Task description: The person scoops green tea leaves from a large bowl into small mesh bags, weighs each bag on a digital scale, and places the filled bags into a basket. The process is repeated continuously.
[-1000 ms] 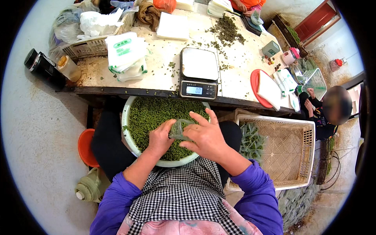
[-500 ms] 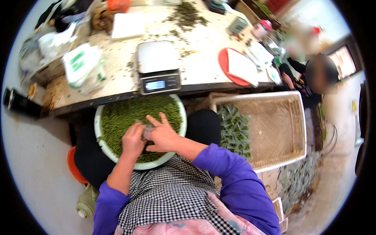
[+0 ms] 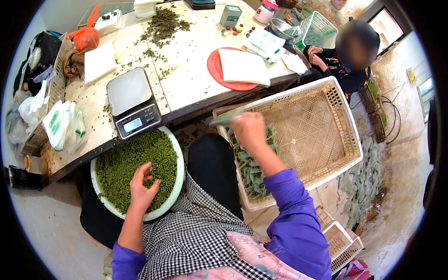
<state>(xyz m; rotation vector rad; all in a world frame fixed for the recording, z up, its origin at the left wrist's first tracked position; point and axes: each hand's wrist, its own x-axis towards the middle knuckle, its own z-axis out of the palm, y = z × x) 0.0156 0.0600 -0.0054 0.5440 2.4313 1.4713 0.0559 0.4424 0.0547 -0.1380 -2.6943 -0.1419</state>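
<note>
A: What has the right hand (image 3: 249,130)?
B: Its fingers grip a small plastic packet (image 3: 226,117), blurred, above the left end of the plastic crate (image 3: 312,128), where similar filled packets (image 3: 254,175) lie.
A: And the left hand (image 3: 143,187)?
B: Released, fingers parted and slightly curled, over the round basin (image 3: 180,170) of small green berries (image 3: 122,163).
A: Touching them?
B: I can't tell. The digital scale (image 3: 133,100) sits on the table (image 3: 186,70), just beyond the basin.

Pale worktable (image 3: 186,84) with dark front edge, stained whitish wall (image 3: 394,58), bright dark-framed opening (image 3: 383,31); brown-stained pale floor (image 3: 401,172)
</note>
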